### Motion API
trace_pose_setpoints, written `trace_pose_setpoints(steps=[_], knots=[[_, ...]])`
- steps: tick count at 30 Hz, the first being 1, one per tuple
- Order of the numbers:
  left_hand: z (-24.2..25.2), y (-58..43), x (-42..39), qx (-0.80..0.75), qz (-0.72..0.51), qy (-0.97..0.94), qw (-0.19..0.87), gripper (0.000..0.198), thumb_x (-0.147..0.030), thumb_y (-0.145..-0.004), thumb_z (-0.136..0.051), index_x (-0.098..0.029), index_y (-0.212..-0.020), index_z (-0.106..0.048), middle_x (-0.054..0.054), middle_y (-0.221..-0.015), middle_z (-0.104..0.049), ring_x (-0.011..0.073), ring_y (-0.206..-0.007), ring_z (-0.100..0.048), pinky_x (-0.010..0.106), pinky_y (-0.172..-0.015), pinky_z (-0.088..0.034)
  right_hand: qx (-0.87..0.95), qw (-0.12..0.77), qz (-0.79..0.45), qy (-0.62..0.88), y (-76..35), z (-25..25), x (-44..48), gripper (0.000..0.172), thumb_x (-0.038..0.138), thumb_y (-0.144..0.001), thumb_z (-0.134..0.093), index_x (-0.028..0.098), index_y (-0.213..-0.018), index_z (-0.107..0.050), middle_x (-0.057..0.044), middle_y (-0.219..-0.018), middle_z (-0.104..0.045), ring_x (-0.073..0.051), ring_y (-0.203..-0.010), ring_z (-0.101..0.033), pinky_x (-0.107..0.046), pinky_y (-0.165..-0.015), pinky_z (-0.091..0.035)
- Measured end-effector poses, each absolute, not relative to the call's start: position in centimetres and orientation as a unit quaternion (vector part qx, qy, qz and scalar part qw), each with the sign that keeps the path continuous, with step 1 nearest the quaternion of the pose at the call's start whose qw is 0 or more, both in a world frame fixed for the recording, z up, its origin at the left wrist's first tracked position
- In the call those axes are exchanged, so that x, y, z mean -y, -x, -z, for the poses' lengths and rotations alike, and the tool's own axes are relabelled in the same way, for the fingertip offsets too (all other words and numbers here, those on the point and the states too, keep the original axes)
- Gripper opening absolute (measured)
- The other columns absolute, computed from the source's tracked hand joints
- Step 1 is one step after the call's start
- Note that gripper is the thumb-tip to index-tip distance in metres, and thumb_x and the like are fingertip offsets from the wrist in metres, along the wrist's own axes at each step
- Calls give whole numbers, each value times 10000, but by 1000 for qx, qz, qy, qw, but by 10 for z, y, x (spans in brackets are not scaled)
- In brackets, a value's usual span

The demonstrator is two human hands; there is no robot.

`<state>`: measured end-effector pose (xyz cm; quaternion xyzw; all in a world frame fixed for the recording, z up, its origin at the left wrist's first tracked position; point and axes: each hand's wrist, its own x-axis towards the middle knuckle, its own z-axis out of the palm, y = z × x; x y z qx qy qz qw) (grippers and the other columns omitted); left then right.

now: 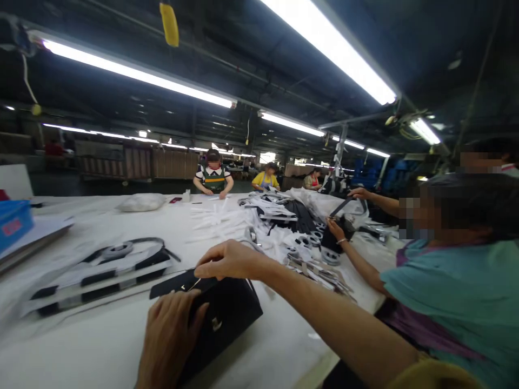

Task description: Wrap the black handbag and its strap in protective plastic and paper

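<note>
A black handbag (233,305) lies on the white table in front of me, with its flap (168,285) folded back to the left. A small gold-coloured clasp (216,323) shows on its body, and thin gold-coloured metal (194,284) shows on the flap. My left hand (172,329) grips the near left side of the bag, its fingers bent over the flap and its thumb against the body. Over the flap, my right hand (223,262) has thumb and forefinger pinched together; whatever is between them is too small to make out.
Left of the bag lie wrapped black straps (121,270) and a grey tape roll (117,249). A blue box (15,222) stands far left. White strips (221,219) and a heap of parts (279,210) cover the middle. A co-worker (446,292) handles a black piece at right.
</note>
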<state>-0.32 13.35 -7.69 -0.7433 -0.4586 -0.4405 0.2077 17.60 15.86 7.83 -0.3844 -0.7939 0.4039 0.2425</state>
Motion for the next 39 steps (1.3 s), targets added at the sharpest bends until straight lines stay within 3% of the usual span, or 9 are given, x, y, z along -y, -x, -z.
trace_pose_setpoints(steps=[5, 9, 13, 19, 26, 29, 34, 39], knots=[[92, -7, -81, 342, 464, 769, 277, 148, -252, -957, -512, -187, -1024, -628, 21, -826, -699, 182, -773, -652, 349, -832, -374, 705, 260, -560, 350, -181, -32, -146, 196, 319, -769, -712, 178, -823, -589, 40, -641, -642, -84, -518, -567, -193, -516, -443], [100, -6, -61, 292, 465, 804, 227, 144, -181, -960, -502, -194, -1006, -638, 13, -843, -695, 140, -775, -639, 293, -828, -384, 647, 260, -637, 328, -187, 13, -137, 256, 297, -730, -706, 190, -848, -506, 29, -660, -678, -100, -462, -584, -202, -462, -449], [91, -5, -56, 418, 506, 739, 153, 181, -176, -910, -572, -219, -1084, -592, 59, -1025, -658, 215, -966, -600, 334, -887, -418, 600, 277, -664, 349, -194, 40, -124, 387, 396, -692, -769, 168, -895, -532, 33, -646, -662, -73, -454, -560, -177, -450, -438], [60, -5, -68, 559, 353, 748, 57, 474, -87, -774, -599, -172, -1233, -518, 101, -1209, -615, 287, -1114, -530, 440, -948, -444, 539, 321, -720, 296, -213, 33, -116, 465, 459, -676, -817, 162, -901, -539, 0, -762, -689, -85, -556, -624, -196, -522, -501], [17, -29, -70, 604, 100, 783, 105, 331, -28, -785, -512, -170, -1057, -637, 101, -1062, -631, 317, -1030, -547, 437, -827, -495, 561, 309, -684, 349, -237, 13, -124, 414, 471, -717, -769, 149, -906, -592, 12, -677, -652, -54, -476, -533, -140, -398, -387], [11, -31, -77, 631, 102, 762, 98, 351, -27, -788, -521, -155, -1103, -608, 122, -1163, -592, 298, -1070, -535, 377, -800, -505, 595, 286, -632, 406, -242, 9, -124, 349, 481, -780, -690, 153, -850, -594, 34, -609, -613, -37, -408, -462, -139, -365, -340], [20, -23, -71, 659, 125, 731, 125, 241, -80, -789, -543, -180, -993, -621, 104, -1090, -632, 315, -1090, -522, 438, -904, -444, 629, 285, -584, 428, -240, 7, -123, 285, 453, -829, -608, 169, -823, -580, 30, -658, -642, -28, -389, -443, -139, -349, -310], [33, -11, -60, 670, 178, 714, 99, 345, -13, -798, -442, -192, -1062, -576, 78, -1004, -647, 261, -934, -556, 369, -792, -443, 675, 230, -538, 450, -229, 12, -122, 182, 335, -844, -543, 165, -791, -579, 21, -711, -653, -11, -314, -373, -162, -288, -209]])
